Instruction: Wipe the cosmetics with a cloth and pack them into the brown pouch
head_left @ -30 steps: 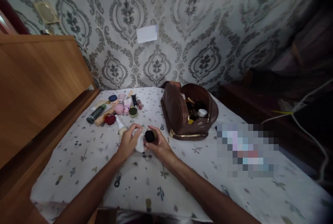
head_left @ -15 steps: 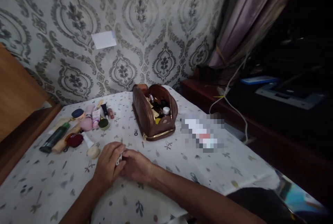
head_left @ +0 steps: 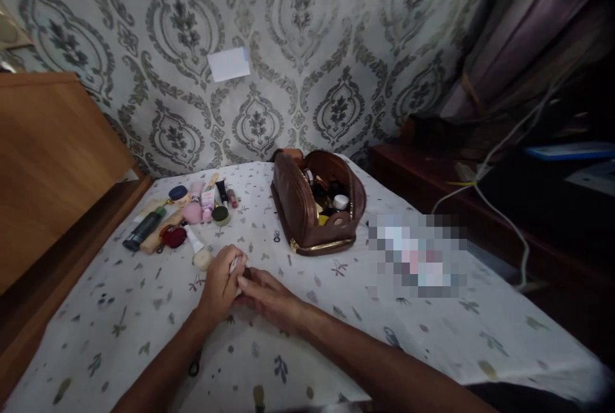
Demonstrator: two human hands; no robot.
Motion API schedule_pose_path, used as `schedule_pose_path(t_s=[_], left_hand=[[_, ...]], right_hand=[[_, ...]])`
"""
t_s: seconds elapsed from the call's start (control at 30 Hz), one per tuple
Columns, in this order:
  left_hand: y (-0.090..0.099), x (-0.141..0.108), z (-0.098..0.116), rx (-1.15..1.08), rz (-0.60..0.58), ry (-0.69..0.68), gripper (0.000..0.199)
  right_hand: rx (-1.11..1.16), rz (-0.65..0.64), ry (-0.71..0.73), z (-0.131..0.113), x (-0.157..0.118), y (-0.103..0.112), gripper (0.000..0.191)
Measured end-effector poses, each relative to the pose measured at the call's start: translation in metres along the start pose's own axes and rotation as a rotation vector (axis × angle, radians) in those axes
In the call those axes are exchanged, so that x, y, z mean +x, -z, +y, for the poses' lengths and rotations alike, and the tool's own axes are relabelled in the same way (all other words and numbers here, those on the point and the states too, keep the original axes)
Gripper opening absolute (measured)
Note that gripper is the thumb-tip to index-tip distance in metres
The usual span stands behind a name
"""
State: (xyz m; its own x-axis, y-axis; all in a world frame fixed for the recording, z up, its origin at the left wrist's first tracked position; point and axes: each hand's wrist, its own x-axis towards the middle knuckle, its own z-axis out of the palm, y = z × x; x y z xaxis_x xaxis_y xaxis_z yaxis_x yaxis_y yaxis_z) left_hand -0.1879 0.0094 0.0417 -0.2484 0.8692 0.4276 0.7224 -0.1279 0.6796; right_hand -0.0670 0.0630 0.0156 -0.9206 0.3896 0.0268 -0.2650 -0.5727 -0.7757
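Observation:
My left hand (head_left: 221,285) and my right hand (head_left: 271,298) meet over the patterned white cloth (head_left: 307,355). Between their closed fingers is a small white and dark item (head_left: 236,264), mostly hidden, which I cannot make out. Just beyond my left hand lies a round cream-coloured item (head_left: 202,259), beside a white tube (head_left: 194,239). Farther back on the left are a dark green bottle (head_left: 145,228), a dark red item (head_left: 173,235), a pink item (head_left: 193,212) and a green-lidded jar (head_left: 221,215). The brown bag (head_left: 300,208) stands unzipped behind my hands, with several cosmetics inside.
A blurred-out object (head_left: 416,256) lies right of the bag. Wooden furniture (head_left: 52,163) borders the left side. At the right, a white cable (head_left: 509,240) hangs by a dark red surface (head_left: 408,166). The patterned wall (head_left: 259,9) rises behind.
The view has turned left, so the bag and cosmetics appear farther right. My hands remain together, and the small item between them is tilted differently, showing a dark part.

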Motion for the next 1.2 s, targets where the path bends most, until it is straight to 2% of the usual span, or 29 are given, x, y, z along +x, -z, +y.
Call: schedule_pose_path(t_s=[0.13, 0.27, 0.37, 0.43, 0.5, 0.57, 0.63, 0.8, 0.97, 1.03, 1.1, 1.2], left_hand=[[0.002, 0.000, 0.002, -0.100, 0.053, 0.150, 0.025], [0.005, 0.003, 0.002, -0.106, 0.112, 0.168, 0.025], [0.005, 0.004, -0.002, -0.110, 0.165, 0.185, 0.027], [0.004, 0.002, -0.005, -0.102, 0.120, 0.143, 0.029], [0.001, -0.001, -0.008, -0.057, 0.027, 0.015, 0.028], [-0.002, -0.004, -0.008, 0.001, -0.033, -0.112, 0.030], [-0.003, -0.005, -0.007, 0.034, -0.042, -0.143, 0.028], [0.003, -0.005, -0.001, -0.082, 0.032, 0.017, 0.036], [0.007, -0.001, -0.008, -0.210, 0.127, 0.181, 0.043], [0.007, 0.000, -0.012, -0.243, 0.149, 0.224, 0.046], [0.006, 0.000, -0.014, -0.295, 0.131, 0.241, 0.050], [0.003, -0.001, -0.014, -0.356, 0.014, 0.167, 0.050]], right_hand=[[-0.067, 0.018, -0.027, 0.004, 0.002, 0.002, 0.045], [-0.023, 0.012, -0.058, 0.003, 0.003, 0.001, 0.043], [0.093, 0.081, -0.095, 0.001, 0.004, 0.001, 0.045], [0.184, 0.162, -0.099, 0.000, 0.006, 0.003, 0.046], [0.256, 0.234, -0.081, -0.002, 0.007, 0.005, 0.045], [0.288, 0.251, -0.088, -0.004, 0.006, 0.006, 0.042], [0.295, 0.223, -0.126, -0.006, 0.005, 0.005, 0.041], [0.252, 0.146, -0.171, -0.007, 0.000, 0.001, 0.041], [0.130, 0.117, -0.146, -0.008, -0.001, 0.002, 0.037], [0.145, 0.129, -0.124, -0.009, 0.001, 0.003, 0.039], [0.207, 0.184, -0.100, -0.009, 0.004, 0.004, 0.042], [0.299, 0.283, -0.046, -0.009, 0.007, 0.007, 0.043]])
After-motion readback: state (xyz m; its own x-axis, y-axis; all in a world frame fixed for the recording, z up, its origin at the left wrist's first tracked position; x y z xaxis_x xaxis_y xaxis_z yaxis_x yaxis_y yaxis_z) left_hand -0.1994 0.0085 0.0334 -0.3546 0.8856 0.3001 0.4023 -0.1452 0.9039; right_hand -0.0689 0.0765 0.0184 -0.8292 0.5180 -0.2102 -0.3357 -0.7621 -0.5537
